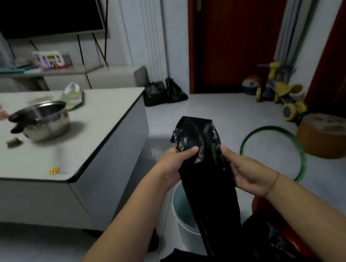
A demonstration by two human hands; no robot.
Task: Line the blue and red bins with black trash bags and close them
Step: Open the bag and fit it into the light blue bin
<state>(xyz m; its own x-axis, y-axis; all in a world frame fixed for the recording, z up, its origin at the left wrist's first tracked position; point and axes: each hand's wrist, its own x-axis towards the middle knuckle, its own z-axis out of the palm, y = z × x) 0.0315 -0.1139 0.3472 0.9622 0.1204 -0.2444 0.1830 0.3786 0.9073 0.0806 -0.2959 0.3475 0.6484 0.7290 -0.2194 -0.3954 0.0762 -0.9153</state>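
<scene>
A pale tiled floor (219, 109) carries a white coffee table (106, 116) at left, on which sit a lidded steel pot (43, 121), a small packet (72, 96) and scattered wrappers — too blurred to identify. On the floor itself stand a light blue bin (183, 221) and a red bin (258, 204), side by side. Farther off lie a green hoop (297, 145), a yellow ride-on toy (281, 91), a ball (251, 84) and two black bags (163, 92) by the wall.
</scene>
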